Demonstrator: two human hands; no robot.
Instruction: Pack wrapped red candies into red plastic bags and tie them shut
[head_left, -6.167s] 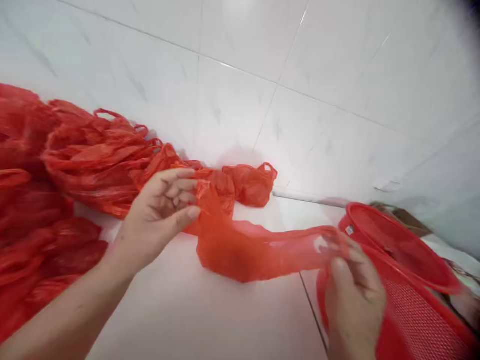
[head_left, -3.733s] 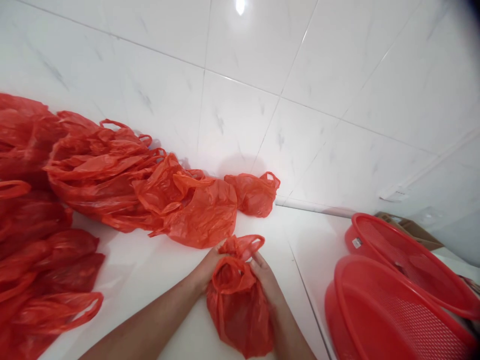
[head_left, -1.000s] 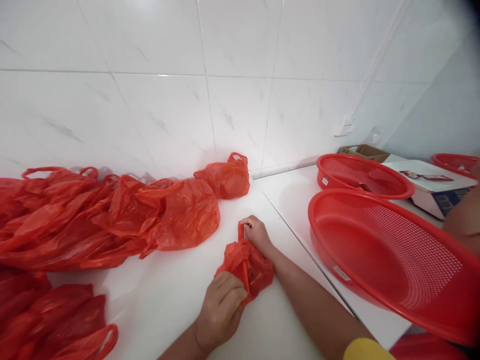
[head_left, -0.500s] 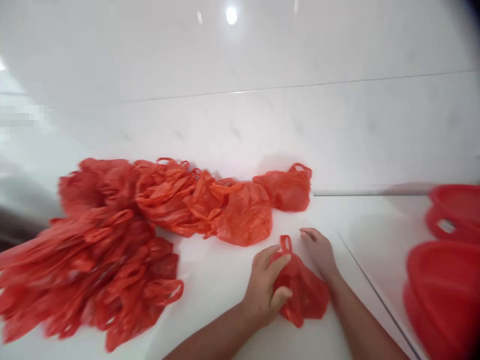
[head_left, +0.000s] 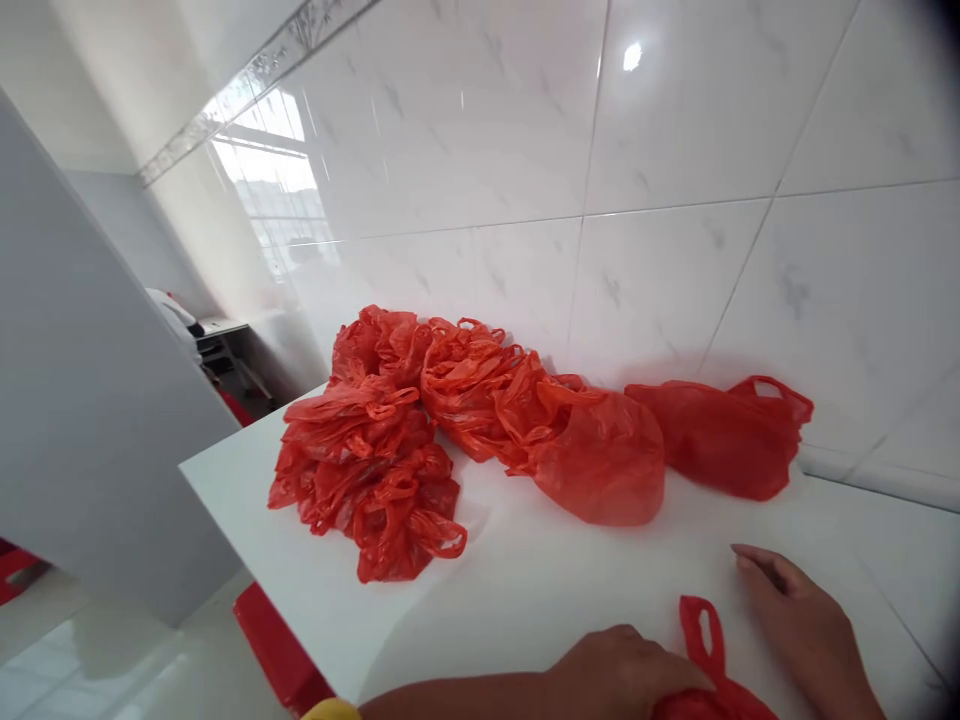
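Note:
At the bottom edge my left hand (head_left: 619,672) has its fingers closed on the side of a red plastic bag (head_left: 724,700). One handle loop of that bag stands up, and its lower part is cut off by the frame. Just right of the bag is my right hand (head_left: 806,625), apart from it, with thumb and fingertips drawn together and nothing visible between them. Farther back, a single red bag (head_left: 727,435) lies against the wall. To its left runs a row of crumpled red bags (head_left: 604,455), joining a heap of more bags (head_left: 367,455).
The white table (head_left: 487,590) meets a marbled tile wall (head_left: 675,270). Its left edge drops to the floor, with a red stool (head_left: 277,645) beside it. A grey partition (head_left: 90,420) stands at the left. Beyond it is another desk (head_left: 225,328).
My view has swung left, bringing the table's left edge and partition in; the red basins at right are out of view. My left hand's spread fingers have closed on the bag.

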